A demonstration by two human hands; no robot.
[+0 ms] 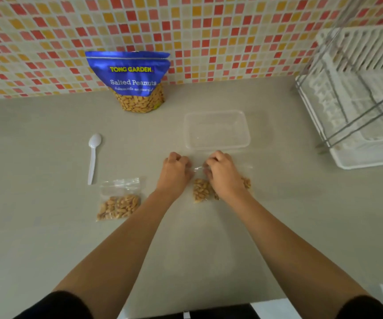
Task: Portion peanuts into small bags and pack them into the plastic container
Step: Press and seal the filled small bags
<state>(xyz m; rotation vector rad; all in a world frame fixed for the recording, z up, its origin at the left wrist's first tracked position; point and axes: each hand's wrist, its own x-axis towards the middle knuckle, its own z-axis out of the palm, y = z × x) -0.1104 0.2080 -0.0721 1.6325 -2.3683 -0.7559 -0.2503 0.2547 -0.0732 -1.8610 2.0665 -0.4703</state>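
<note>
Bag of peanuts [200, 190], pinched at top by left grip [176, 172] and right grip [223, 174], lies partly hidden.

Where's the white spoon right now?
Head view: the white spoon lies on the counter, left of the left hand, between the blue peanut pouch behind it and a filled small bag nearer the person.
</note>
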